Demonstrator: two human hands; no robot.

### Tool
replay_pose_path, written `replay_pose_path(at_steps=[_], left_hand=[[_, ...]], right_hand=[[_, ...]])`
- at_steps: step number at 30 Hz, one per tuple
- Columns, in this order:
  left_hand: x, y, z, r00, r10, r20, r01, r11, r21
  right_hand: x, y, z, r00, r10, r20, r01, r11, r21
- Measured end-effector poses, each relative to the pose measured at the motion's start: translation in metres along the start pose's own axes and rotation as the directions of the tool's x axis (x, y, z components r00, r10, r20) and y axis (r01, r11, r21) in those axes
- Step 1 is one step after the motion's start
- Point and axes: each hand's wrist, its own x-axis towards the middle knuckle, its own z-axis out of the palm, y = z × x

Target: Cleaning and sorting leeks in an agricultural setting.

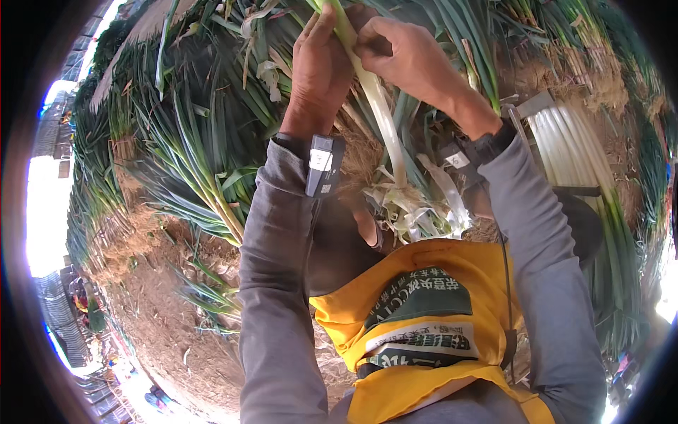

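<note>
A large Welsh onion stalk (382, 108) slants down in front of me, its glossy white shaft towards me and its green part at the top edge. My left hand (322, 71) grips the stalk's upper part from the left, thumb along it. From the right, the curled fingers of my right hand (405, 61) pinch at the same stretch; their tips are partly hidden, so whether they hold a loose layer cannot be told. Stripped pale onion skins (418, 212) lie heaped under the stalk's lower end, near my apron.
Several clean white onion stalks (569, 143) lie side by side in a metal holder (577, 191) at the right. Unpeeled onions (196, 116) spread across the left and far side. Dry soil (175, 328) shows at lower left. I wear a yellow apron (339, 323) bearing writing.
</note>
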Motion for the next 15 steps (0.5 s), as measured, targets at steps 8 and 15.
replay_pose_path(at_steps=[8, 15], left_hand=[[0.007, 0.007, -0.003, 0.995, 0.008, -0.097, -0.019, 0.993, -0.115], [-0.002, -0.003, 0.003, 0.989, -0.003, -0.15, -0.009, 0.997, -0.081]], right_hand=[[-0.046, -0.023, -0.037, 0.968, 0.252, 0.015, -0.241, 0.904, 0.353], [-0.016, -0.003, 0.002, 0.97, -0.223, -0.096, 0.215, 0.973, -0.087]])
